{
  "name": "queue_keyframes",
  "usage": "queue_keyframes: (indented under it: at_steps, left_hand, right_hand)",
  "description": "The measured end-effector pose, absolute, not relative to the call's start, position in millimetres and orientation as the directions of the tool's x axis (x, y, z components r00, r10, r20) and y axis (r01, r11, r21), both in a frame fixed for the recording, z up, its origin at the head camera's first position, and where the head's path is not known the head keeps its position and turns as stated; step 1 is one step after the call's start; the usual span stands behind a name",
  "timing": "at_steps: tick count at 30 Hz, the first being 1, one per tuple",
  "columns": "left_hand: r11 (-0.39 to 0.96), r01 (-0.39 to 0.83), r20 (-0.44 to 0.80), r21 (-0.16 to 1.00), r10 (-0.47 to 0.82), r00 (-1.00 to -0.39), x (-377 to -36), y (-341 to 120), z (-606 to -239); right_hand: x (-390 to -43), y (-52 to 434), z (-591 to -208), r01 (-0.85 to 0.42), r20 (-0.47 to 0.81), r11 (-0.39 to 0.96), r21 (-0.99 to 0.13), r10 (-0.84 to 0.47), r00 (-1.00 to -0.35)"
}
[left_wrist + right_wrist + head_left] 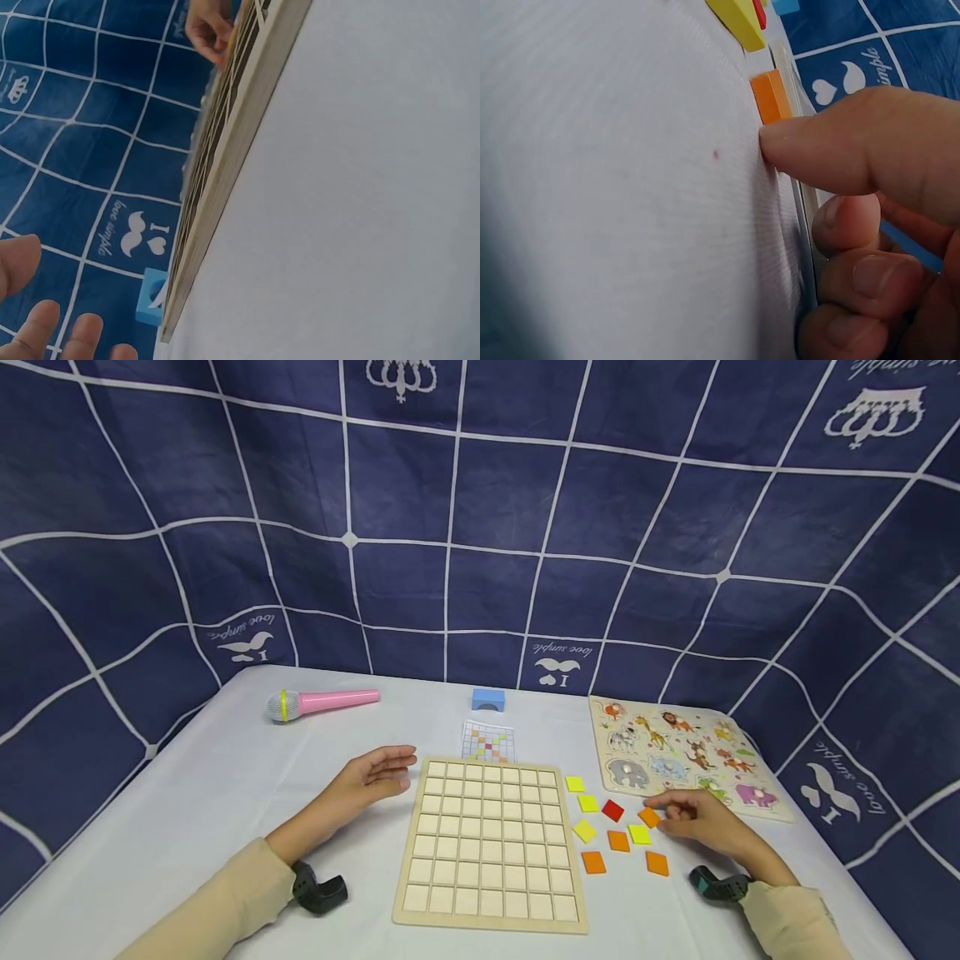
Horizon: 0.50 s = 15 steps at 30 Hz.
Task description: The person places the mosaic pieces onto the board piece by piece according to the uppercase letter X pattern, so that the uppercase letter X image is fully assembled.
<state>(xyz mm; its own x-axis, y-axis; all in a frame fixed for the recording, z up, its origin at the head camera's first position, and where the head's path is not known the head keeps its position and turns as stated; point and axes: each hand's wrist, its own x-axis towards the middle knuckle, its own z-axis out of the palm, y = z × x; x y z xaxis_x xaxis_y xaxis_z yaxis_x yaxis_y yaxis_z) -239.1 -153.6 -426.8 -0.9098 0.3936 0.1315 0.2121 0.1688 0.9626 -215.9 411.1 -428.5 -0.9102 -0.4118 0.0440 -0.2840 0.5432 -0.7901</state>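
Observation:
A wooden grid board with empty squares lies flat in the middle of the white table. My left hand rests open on the cloth beside the board's far left corner; its fingertips show in the left wrist view, apart from the board's edge. My right hand lies right of the board among loose coloured tiles. One fingertip touches the near edge of an orange tile, which lies flat. The other fingers are loosely curled and hold nothing.
Yellow, red and orange tiles lie right of the board. Behind the board are a pattern card and a blue block. A pink microphone lies far left, an animal puzzle far right.

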Motion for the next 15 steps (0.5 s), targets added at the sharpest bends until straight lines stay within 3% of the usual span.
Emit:
queue_keyframes:
  at_steps: [4,15]
  left_hand:
    - [0.196,0.222,0.130,0.955,0.396,-0.909,-242,-156,-431]
    - [0.345,0.345,0.185,0.873,0.421,-0.888,-240,-157,-445]
  right_hand:
    - [-212,407,-424,-0.202,-0.016,0.585,-0.785,-0.344,-0.939]
    - [-209,410,-426,-0.217,0.004,0.585,-0.782,-0.343,-0.939]
